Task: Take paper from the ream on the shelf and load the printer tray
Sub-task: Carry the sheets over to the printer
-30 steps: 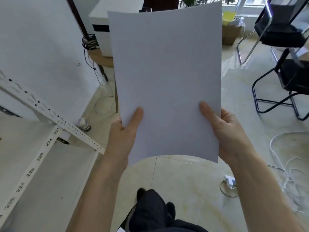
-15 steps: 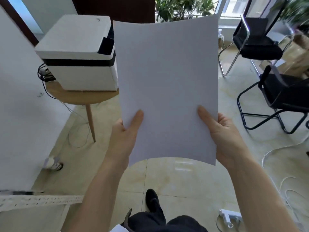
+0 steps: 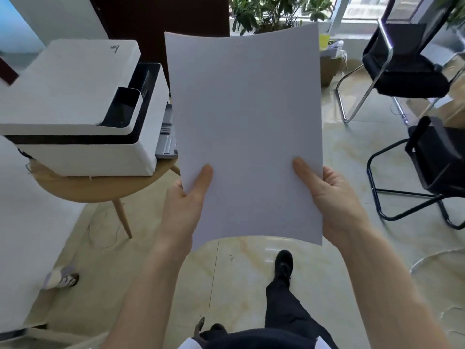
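Observation:
I hold a white stack of paper [image 3: 246, 127] upright in front of me, bowed slightly. My left hand [image 3: 186, 200] grips its lower left edge, thumb on the front. My right hand [image 3: 327, 195] grips the lower right edge the same way. The white printer [image 3: 75, 102] sits to the left on a round wooden table [image 3: 83, 190]. A grey tray [image 3: 166, 137] sticks out of the printer's right side, partly hidden behind the paper. The shelf and ream are out of view.
Two black chairs [image 3: 412, 69] [image 3: 437, 170] stand on the right. A potted plant [image 3: 271, 13] and a cardboard box [image 3: 332, 69] are at the back. White cables [image 3: 437, 260] lie on the tiled floor at right. A white panel [image 3: 27, 238] stands at left.
The view has swung away from the shelf toward the printer, which is now closer and larger at left. Both hands keep the same hold on the paper.

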